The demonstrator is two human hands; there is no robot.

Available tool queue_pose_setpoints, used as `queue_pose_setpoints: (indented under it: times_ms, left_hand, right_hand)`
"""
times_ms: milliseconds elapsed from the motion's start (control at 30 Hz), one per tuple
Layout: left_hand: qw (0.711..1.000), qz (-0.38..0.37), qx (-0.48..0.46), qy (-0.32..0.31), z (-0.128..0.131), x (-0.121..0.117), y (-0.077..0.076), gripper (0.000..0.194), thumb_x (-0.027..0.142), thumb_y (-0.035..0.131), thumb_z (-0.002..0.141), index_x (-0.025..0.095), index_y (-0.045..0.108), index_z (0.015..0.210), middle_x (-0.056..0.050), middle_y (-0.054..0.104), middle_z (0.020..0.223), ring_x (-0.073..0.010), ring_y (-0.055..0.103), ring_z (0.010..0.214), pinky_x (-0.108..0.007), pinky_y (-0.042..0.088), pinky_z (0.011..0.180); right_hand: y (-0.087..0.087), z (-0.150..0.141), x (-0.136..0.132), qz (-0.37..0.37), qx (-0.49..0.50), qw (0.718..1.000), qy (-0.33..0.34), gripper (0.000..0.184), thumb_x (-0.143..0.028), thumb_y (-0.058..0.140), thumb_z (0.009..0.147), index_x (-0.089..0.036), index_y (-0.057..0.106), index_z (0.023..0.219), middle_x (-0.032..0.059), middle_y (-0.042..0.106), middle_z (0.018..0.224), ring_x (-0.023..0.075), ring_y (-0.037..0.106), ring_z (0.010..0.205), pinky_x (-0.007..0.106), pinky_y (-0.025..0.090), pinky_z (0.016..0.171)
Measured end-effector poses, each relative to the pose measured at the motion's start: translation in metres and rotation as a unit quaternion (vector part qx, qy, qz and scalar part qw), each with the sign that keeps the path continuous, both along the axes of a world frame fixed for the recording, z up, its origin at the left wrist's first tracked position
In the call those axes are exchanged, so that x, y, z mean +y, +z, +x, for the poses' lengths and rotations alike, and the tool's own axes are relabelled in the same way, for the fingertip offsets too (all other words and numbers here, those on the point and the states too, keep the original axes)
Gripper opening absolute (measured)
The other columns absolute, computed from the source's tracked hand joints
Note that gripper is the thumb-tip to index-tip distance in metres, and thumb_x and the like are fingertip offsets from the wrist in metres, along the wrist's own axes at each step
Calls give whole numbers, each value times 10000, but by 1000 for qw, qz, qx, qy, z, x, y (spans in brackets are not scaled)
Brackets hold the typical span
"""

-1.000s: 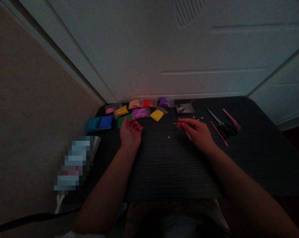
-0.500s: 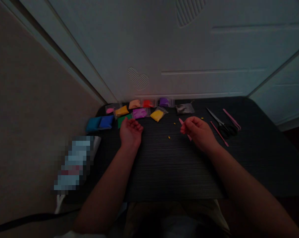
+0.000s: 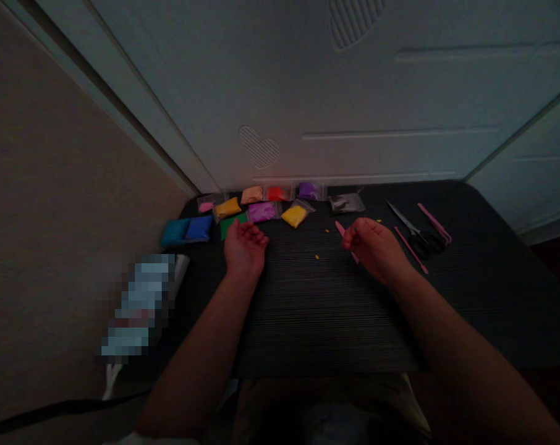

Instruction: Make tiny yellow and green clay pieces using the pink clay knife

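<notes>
My left hand rests palm up on the dark table, fingers loosely curled and a little apart, with nothing visible in the palm. A green packet of clay lies partly behind it. My right hand is held in a pinch, thumb against fingertips; whatever is between them is too small or dark to make out. A pink modelling tool lies on the table, partly covered by that hand. Small yellow bits lie between the hands, and another yellow bit is just beyond my right hand.
Colourful packets line the back, among them a yellow packet and a blue packet. On the right lie black-handled scissors, a thin pink tool and pink tweezers. A blurred-out device stands at the left edge.
My right hand's fingertips have shifted slightly right and the pinch has turned a little. My left hand and the things on the table stay where they were.
</notes>
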State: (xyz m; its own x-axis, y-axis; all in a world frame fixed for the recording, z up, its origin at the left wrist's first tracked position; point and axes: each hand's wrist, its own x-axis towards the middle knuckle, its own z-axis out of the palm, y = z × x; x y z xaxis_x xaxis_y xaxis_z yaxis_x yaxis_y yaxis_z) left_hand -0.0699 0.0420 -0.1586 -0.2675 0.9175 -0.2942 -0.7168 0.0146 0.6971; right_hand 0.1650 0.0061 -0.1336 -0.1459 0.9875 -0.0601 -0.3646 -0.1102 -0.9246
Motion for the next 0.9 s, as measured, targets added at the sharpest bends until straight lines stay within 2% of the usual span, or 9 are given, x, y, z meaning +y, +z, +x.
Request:
queue_pose_setpoints:
  times_ms: [133, 300, 533, 700, 900]
  left_hand:
    - [1000, -2, 3, 0, 0, 0, 1, 233, 351, 463, 740, 144, 502, 642, 6, 469, 518, -94, 439, 432, -220, 336, 432]
    - [1000, -8, 1, 1, 1, -1, 3, 236, 363, 469, 736, 147, 498, 645, 11, 462, 514, -89, 430, 424, -214, 330, 429]
    - [1000, -6, 4, 0, 1, -1, 3, 229, 358, 471, 730, 146, 500, 648, 10, 466, 513, -88, 433, 435, -210, 331, 436]
    - [1000, -7, 5, -1, 0, -1, 1, 232, 362, 466, 734, 149, 500, 649, 8, 465, 516, -93, 438, 434, -214, 334, 435]
    - [1000, -5, 4, -1, 0, -1, 1, 234, 360, 460, 742, 149, 501, 651, 6, 461, 520, -97, 436, 430, -219, 330, 429]
  right_hand:
    - [1, 3, -1, -15, 17, 999, 23, 130, -333, 585, 724, -210, 541, 727, -28, 561, 697, 86, 531, 629, 239, 440, 647]
    - [5, 6, -3, -44, 41, 997, 51, 139, -360, 543, 747, -224, 565, 771, -10, 580, 739, 106, 550, 682, 281, 446, 723]
    - [9, 6, -4, -44, 71, 994, 73, 131, -350, 539, 748, -220, 550, 733, -17, 528, 679, 107, 528, 659, 280, 447, 691]
    - [8, 6, -4, -25, 40, 997, 55, 158, -370, 554, 720, -224, 503, 688, -23, 507, 666, 118, 517, 665, 297, 447, 685]
    - [8, 6, -4, -24, 15, 998, 60, 124, -348, 552, 728, -233, 515, 753, -14, 518, 708, 121, 521, 698, 294, 442, 696]
